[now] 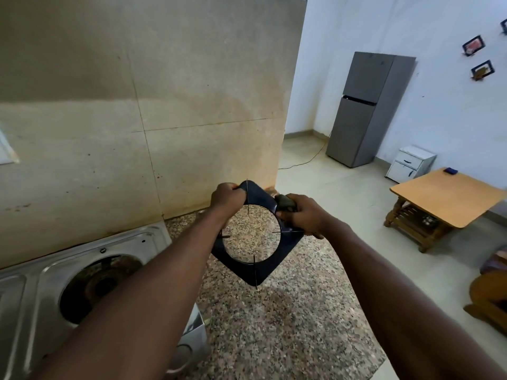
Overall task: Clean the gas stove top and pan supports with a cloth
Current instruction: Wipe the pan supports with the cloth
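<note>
At two o'clock we see a grey fridge (365, 111) against the wall, with a white cabinet (410, 163) near it. At three o'clock a wooden table (444, 198) carries a small blue object (450, 170).

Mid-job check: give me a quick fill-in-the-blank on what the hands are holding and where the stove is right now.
1. The left hand and the right hand hold the dark ____ up over the speckled counter.
2. The right hand presses a ____ against its edge.
3. The stove, its burner uncovered, sits to the ____ of the hands.

Missing words: pan support; cloth; left.
</note>
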